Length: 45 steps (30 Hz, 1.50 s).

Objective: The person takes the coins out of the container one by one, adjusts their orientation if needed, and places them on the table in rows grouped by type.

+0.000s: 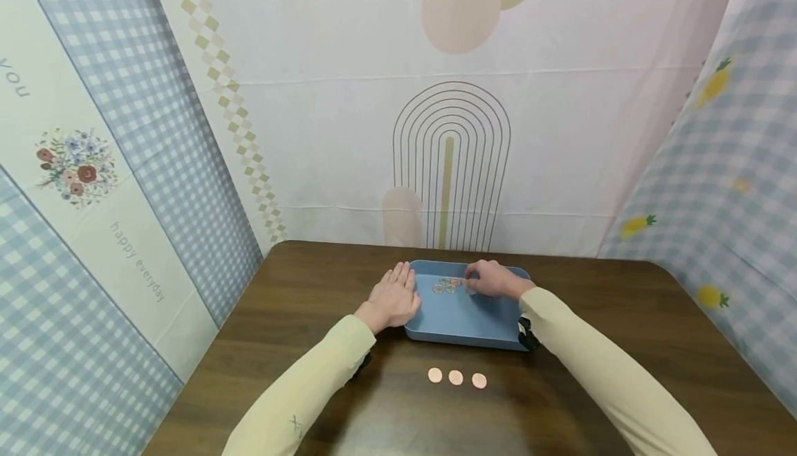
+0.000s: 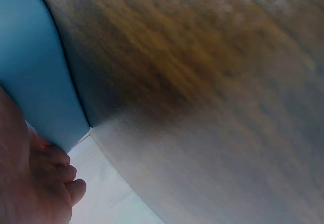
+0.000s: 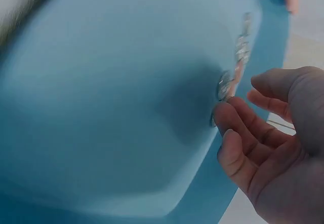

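The head view looks forward and down across the table [image 1: 311,276]. The left wrist's, close, faces the table, tray [image 2: 40,67] at ten o'clock; the right wrist's looks closely into it, sharing coins [image 3: 242,49] at two o'clock with the head view.

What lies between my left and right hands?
In the head view, small round silvery and copper-coloured coins, on the blue rectangular tray.

We find the head view evenly bright, with pale glare low on the table [image 1: 398,432]. Left wrist view: dim, hazy and smeared. Right wrist view: we note blurred coins [image 3: 224,85] and a soft shadow across the tray [image 3: 101,67].
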Motion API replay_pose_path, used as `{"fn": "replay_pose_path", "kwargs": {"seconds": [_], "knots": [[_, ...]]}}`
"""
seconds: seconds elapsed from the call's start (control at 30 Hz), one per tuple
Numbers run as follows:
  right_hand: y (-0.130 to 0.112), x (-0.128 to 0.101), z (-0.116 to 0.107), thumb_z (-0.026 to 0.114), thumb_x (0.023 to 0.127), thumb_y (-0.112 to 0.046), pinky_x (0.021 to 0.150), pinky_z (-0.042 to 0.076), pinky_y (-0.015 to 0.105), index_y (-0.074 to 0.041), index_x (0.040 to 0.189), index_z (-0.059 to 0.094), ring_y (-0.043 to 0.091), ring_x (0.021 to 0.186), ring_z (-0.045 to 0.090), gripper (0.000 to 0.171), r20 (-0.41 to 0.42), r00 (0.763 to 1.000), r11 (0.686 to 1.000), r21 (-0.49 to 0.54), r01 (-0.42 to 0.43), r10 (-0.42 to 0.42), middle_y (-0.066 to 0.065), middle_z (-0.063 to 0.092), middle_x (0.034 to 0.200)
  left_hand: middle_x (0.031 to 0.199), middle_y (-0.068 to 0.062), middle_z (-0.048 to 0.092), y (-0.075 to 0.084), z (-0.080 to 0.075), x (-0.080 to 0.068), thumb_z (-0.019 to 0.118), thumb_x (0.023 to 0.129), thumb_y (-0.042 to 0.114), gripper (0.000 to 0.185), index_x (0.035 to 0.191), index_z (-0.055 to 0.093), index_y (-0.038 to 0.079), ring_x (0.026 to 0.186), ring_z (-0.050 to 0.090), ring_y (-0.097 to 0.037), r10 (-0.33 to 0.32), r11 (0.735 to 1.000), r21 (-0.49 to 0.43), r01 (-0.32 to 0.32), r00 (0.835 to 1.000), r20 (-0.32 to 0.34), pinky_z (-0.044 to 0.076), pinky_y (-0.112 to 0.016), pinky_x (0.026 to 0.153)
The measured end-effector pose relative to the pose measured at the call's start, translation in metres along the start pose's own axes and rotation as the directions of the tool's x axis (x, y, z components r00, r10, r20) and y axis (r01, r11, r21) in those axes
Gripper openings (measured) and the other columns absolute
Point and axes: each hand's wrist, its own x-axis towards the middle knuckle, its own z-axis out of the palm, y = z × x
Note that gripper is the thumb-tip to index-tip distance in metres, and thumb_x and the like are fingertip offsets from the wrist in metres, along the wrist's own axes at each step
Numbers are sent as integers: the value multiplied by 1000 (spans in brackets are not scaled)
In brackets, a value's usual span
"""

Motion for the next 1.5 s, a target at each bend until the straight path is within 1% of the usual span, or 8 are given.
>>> {"fn": "replay_pose_path", "kwargs": {"seconds": [0.07, 0.23, 0.43, 0.57, 0.8, 0.97, 1.23, 1.5], "knots": [[0, 3, 0, 57, 99, -21, 50, 48, 27, -5, 122, 66, 14, 58, 58, 29, 6, 1000, 1000, -31, -4, 5, 14, 67, 110, 164, -16, 19, 0, 0, 1, 24, 103, 36, 62, 154, 25, 1, 153, 16, -28, -2, 1000, -1, 2, 1000, 0, 20, -40, 124], [-1, 9, 0, 59, 97, -17, 51, 48, 25, -7, 123, 66, 13, 61, 58, 29, 24, 999, 997, -67, -39, 41, 16, 65, 115, 163, -16, 21, 1, 1, 2, 24, 103, 36, 62, 154, 25, 0, 153, 17, -28, -5, 1000, 2, 5, 1000, 6, 20, -40, 124], [2, 15, 0, 60, 96, -15, 47, 45, 24, -9, 122, 68, 12, 53, 55, 28, 25, 1000, 995, -100, -8, 10, 12, 68, 110, 163, -16, 21, 1, -1, 5, 25, 103, 36, 63, 154, 26, 1, 153, 17, -28, -12, 1000, 8, 12, 1000, 8, 20, -40, 124], [3, 13, 4, 59, 97, -13, 46, 42, 23, -9, 120, 70, 11, 53, 55, 26, 9, 1000, 993, -121, 7, -6, 11, 70, 105, 163, -16, 21, 1, -1, 3, 25, 102, 36, 62, 154, 27, 1, 153, 18, -28, -5, 1000, -3, 5, 1000, 5, 20, -40, 124], [0, 3, 10, 64, 92, -6, 47, 46, 24, -7, 112, 73, 12, 54, 56, 21, -37, 999, 998, -70, 0, -2, 14, 68, 107, 163, -16, 21, -1, -2, -8, 25, 103, 36, 62, 154, 27, 1, 153, 18, -28, 18, 1000, 9, -18, 1000, 1, 21, -39, 124], [-3, -2, 16, 65, 92, -8, 48, 49, 24, -7, 111, 72, 13, 54, 58, 20, -48, 999, 999, -28, -20, 19, 15, 68, 108, 163, -16, 23, -3, -2, -16, 26, 103, 36, 62, 154, 28, 1, 152, 19, -28, 38, 999, 8, -38, 999, -6, 22, -40, 124], [-9, -1, 15, 65, 93, -12, 47, 48, 24, -9, 105, 70, 14, 56, 59, 13, -23, 998, 997, -28, -66, 66, 9, 65, 93, 163, -16, 22, -4, -3, -17, 26, 103, 36, 62, 154, 28, 0, 152, 19, -28, 42, 999, 19, -42, 999, -5, 21, -40, 124], [-14, -1, 12, 64, 94, -13, 48, 52, 25, -8, 90, 63, 16, 58, 62, 6, 29, 996, 996, 4, -88, 88, 7, 63, 74, 163, -16, 22, -3, -4, -18, 27, 103, 37, 62, 153, 29, 0, 152, 20, -28, 43, 999, 16, -42, 999, -5, 22, -40, 123]]}}
